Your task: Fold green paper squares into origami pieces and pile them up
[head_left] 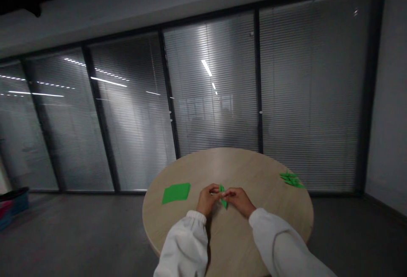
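Over the middle of a round wooden table (254, 230), my left hand (207, 199) and my right hand (238, 199) meet, both in white sleeves. Their fingers pinch a small folded green paper piece (223, 196) held between them, just above the tabletop. A flat stack of green paper sheets (176, 192) lies to the left of my left hand. Several folded green paper pieces (291, 179) lie in a small pile at the table's far right edge.
Behind the table runs a glass wall with closed blinds (210, 99) and dark frames. Grey floor surrounds the table. A dark blue and red container (12, 205) sits on the floor at far left.
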Motion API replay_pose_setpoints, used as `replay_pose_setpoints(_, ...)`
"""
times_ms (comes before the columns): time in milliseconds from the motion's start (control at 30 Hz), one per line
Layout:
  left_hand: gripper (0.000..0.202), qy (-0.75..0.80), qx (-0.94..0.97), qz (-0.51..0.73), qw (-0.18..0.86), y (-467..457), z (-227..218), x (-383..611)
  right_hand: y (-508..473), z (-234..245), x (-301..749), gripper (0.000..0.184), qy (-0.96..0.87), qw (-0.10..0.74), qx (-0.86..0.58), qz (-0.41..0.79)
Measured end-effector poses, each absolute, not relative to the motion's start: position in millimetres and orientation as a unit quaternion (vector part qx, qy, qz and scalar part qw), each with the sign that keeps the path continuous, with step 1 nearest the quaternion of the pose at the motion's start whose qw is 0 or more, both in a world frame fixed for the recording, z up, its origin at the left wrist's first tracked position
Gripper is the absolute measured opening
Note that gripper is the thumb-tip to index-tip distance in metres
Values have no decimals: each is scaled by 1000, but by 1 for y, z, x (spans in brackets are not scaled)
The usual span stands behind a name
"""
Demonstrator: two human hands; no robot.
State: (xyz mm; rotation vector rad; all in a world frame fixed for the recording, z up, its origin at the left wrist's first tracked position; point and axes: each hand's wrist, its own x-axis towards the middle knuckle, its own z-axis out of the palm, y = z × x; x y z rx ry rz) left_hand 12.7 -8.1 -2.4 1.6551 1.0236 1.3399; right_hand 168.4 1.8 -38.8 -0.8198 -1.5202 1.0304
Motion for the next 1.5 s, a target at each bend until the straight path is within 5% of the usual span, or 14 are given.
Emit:
replay_pose_setpoints(333,22,405,635,551,359,-12,1,19,0,-36,169,36,-652,515,-351,432)
replay_pose_setpoints(1100,41,444,607,571,330,-12,7,25,-10,-25,168,36,-640,505,-338,470)
replay_pose_setpoints(1500,40,524,622,565,139,-13,5,30,-12,-25,166,36,-650,474,-348,481)
